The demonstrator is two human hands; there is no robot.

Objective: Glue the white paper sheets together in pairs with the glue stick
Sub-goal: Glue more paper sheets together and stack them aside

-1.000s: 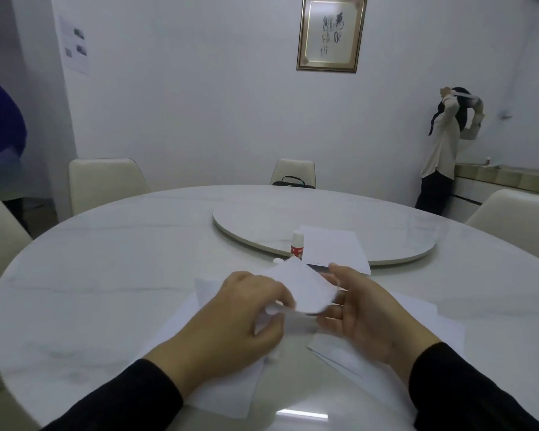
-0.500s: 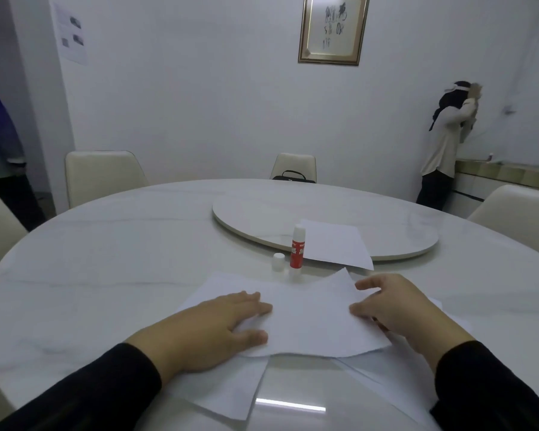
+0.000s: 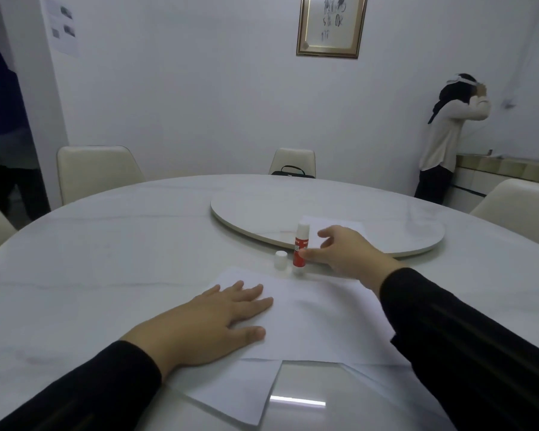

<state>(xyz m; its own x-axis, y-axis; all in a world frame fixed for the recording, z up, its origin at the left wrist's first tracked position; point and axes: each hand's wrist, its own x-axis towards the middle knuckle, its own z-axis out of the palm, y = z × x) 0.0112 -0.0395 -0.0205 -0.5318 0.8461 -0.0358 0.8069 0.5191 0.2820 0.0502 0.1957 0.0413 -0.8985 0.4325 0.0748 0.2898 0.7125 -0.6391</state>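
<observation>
A white paper sheet (image 3: 318,318) lies on top of other white sheets (image 3: 240,393) at the near edge of the table. My left hand (image 3: 212,321) rests flat on its left part, fingers straight. Just beyond the sheet a red and white glue stick (image 3: 300,244) stands upright and uncapped, its white cap (image 3: 281,259) beside it on the left. My right hand (image 3: 346,253) is right next to the stick with fingers spread, the thumb touching its red body. One more white sheet (image 3: 349,227) lies on the turntable behind that hand.
The round white marble table (image 3: 106,259) carries a raised turntable (image 3: 293,200) at its middle. Cream chairs (image 3: 97,169) stand around it, one with a black bag (image 3: 290,171). A person (image 3: 448,138) stands at the far right by a counter.
Both hands brought the top sheet down flat onto the pile. Then my right hand left the sheet's right edge and moved forward to the glue stick. My left hand stays on the paper.
</observation>
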